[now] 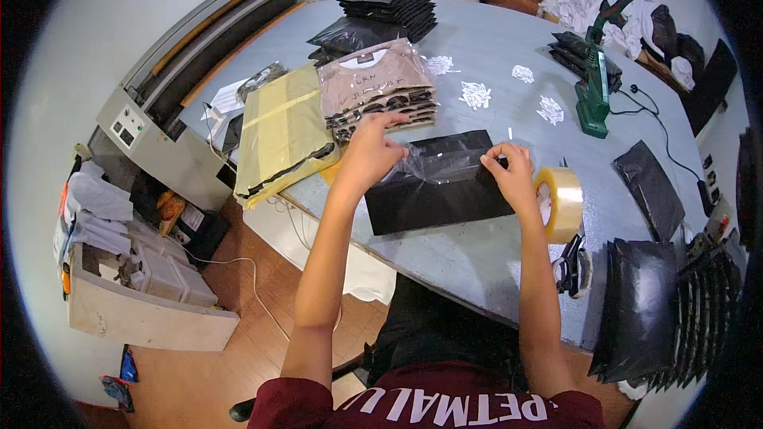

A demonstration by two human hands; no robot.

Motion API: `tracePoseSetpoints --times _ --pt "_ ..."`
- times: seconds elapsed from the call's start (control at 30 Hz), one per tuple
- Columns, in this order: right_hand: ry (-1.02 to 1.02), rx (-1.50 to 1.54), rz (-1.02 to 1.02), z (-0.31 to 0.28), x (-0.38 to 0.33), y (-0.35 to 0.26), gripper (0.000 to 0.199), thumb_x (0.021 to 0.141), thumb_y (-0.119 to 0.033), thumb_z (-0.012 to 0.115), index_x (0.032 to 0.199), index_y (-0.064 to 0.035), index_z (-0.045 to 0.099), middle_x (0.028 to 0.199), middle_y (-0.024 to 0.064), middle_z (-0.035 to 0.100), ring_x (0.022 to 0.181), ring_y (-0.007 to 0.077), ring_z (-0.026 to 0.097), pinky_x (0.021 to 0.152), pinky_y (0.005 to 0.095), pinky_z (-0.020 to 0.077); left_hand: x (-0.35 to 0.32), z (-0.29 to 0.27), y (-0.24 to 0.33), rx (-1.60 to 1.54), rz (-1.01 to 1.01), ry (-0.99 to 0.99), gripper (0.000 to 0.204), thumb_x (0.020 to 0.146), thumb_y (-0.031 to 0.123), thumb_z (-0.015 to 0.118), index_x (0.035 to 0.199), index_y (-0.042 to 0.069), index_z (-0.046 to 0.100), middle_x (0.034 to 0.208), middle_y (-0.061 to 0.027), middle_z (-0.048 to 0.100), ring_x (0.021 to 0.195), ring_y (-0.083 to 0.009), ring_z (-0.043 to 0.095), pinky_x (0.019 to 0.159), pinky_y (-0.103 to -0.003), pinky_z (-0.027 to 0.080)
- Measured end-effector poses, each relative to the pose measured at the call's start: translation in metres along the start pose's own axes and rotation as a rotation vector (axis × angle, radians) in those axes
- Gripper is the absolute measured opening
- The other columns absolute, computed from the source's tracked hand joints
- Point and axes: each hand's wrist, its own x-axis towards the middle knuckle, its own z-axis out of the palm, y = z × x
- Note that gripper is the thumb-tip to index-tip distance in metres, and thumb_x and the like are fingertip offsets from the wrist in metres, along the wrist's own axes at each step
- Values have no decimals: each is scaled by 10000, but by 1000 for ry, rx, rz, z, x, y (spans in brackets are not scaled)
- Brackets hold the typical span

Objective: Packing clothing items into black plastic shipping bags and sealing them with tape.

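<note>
A black folded flat piece lies on the table in front of me, with crumpled clear plastic across its upper part. Above its left end is my left hand, index finger stretched out and thumb apart, the thumb close to the plastic. My right hand pinches the right end of the plastic between thumb and fingertips. Just beyond my left fingers sits a stack of bagged brown printed garments. A small white strip lies near the right hand.
A tape roll and scissors sit right of my forearm. Black packages are stacked at the right and far back. A yellow-wrapped parcel, white strip piles and a corded green tool stand around.
</note>
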Motion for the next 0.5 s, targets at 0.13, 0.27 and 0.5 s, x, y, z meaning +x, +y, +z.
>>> tracePoseSetpoints --times 0.13,0.27,0.5 --pt "23 -73 38 -10 9 -13 152 703 -244 619 743 -99 599 862 37 542 952 256 407 856 400 236 19 -8 6 28 -6 -105 445 613 -38 619 1050 10 547 932 -99 575 670 -127 573 628 -239 458" --pt "119 -231 54 -8 4 -30 133 684 -231 633 704 -104 603 896 41 529 955 255 406 862 413 241 32 -1 -5 111 -25 -142 439 596 3 628 1030 6 565 901 -97 595 669 -130 555 641 -261 450" --pt "269 -471 -154 11 0 -19 471 656 -212 659 1046 -27 469 1070 107 477 1048 282 388 879 475 266 26 22 -18 259 185 -7 403 601 14 634 1000 8 579 854 -110 598 654 -154 576 628 -261 461"
